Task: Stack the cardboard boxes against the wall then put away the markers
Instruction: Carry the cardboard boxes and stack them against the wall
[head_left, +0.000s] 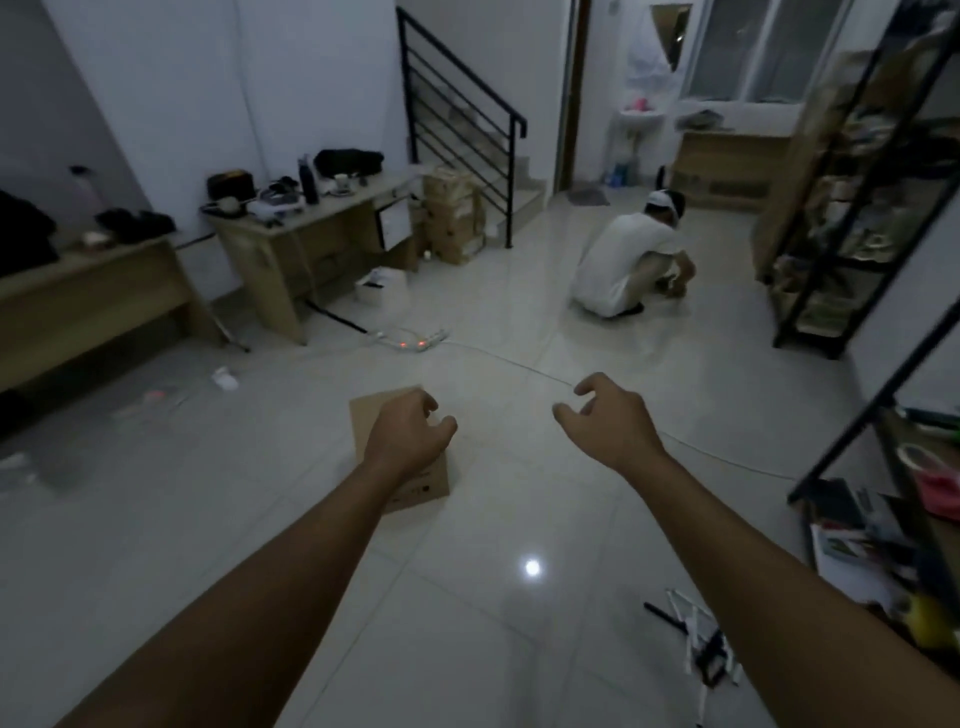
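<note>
Cardboard box (402, 457) lies directly under my left hand (410, 431), nearer than my right hand (605, 415); both hands' fingers loosely curled, holding nothing.

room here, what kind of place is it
Probably the ground floor of a home used as a work or storage room: a staircase with a black railing, wooden desks along the wall, stacked cardboard boxes and a metal shelf rack.

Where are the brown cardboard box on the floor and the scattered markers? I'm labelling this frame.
Brown cardboard box (371, 415), head view, on its bare top face.
Scattered black-and-white markers (698, 644), head view, on the pile's middle.
</note>
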